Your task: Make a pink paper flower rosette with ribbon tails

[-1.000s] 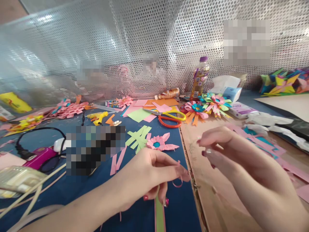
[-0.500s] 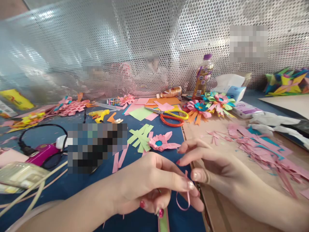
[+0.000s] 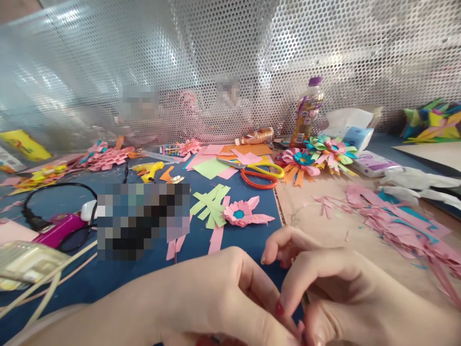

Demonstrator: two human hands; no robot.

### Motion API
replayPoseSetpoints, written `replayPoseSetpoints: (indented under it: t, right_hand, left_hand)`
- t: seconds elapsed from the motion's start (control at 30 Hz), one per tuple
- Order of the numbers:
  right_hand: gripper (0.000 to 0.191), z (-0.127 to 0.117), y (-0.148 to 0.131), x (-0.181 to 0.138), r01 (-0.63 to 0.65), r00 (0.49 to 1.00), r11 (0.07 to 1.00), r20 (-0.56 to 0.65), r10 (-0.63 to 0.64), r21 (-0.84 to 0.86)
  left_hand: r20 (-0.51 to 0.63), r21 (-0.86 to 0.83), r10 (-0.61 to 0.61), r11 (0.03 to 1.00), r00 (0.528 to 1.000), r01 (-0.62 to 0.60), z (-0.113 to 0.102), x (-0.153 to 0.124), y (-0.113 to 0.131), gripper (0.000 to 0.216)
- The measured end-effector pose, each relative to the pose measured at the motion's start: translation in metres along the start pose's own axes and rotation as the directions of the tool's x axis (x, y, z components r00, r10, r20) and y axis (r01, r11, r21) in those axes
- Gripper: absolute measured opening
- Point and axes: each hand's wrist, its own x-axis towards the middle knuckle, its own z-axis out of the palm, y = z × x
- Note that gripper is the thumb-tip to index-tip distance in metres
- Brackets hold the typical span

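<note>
My left hand (image 3: 230,298) and my right hand (image 3: 324,288) meet at the bottom edge of the head view, fingers curled and pinched together. What they hold is hidden below the frame edge; only a sliver of pink shows between the fingertips. Just beyond my hands lie a small pink paper flower with a blue centre (image 3: 243,214), a cluster of green paper strips (image 3: 211,204) and loose pink strips (image 3: 216,238) on the blue mat (image 3: 144,274).
Orange-and-yellow scissors (image 3: 257,172), a yellow glue gun (image 3: 149,170), finished paper flowers (image 3: 317,154), a bottle (image 3: 307,113) and a perforated metal screen (image 3: 216,62) stand behind. Pink scraps (image 3: 396,221) cover brown cardboard (image 3: 324,226) on the right. A pink device with a black cable (image 3: 57,226) lies left.
Both hands have come closer to me and lower in view. The right hand has moved left to join the left. The pink loop and green strip have dropped out of sight.
</note>
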Motion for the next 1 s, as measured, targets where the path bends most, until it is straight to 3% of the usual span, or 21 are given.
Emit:
replayPoseSetpoints:
  t: [0.1, 0.27, 0.67, 0.8, 1.0]
  right_hand:
    - [0.015, 0.006, -0.001, 0.000, -0.011, 0.997, 0.999, -0.076, 0.013, 0.034]
    - [0.018, 0.008, -0.001, 0.001, -0.011, 0.996, 0.999, -0.093, 0.014, 0.031]
    - [0.019, -0.002, -0.006, 0.004, -0.019, 0.999, 0.999, 0.045, 0.020, -0.025]
    - [0.013, -0.004, -0.011, 0.005, -0.026, 0.999, 0.999, 0.040, 0.028, -0.046]
    - [0.011, -0.004, -0.008, 0.004, -0.090, 0.993, 0.996, 0.081, 0.088, 0.017]
  left_hand:
    - [-0.003, 0.026, 0.007, 1.000, 1.000, -0.007, -0.002, 0.001, -0.003, 0.011]
    - [-0.009, 0.046, -0.018, 0.999, 1.000, 0.018, -0.002, 0.000, -0.003, 0.012]
    - [0.004, 0.072, -0.026, 0.997, 1.000, 0.026, -0.002, 0.000, -0.002, 0.013]
    - [0.034, 0.056, -0.018, 0.998, 0.999, 0.016, 0.000, -0.001, 0.003, 0.009]
    - [0.047, -0.010, -0.057, 0.998, 0.997, 0.058, 0.003, -0.004, 0.009, 0.009]
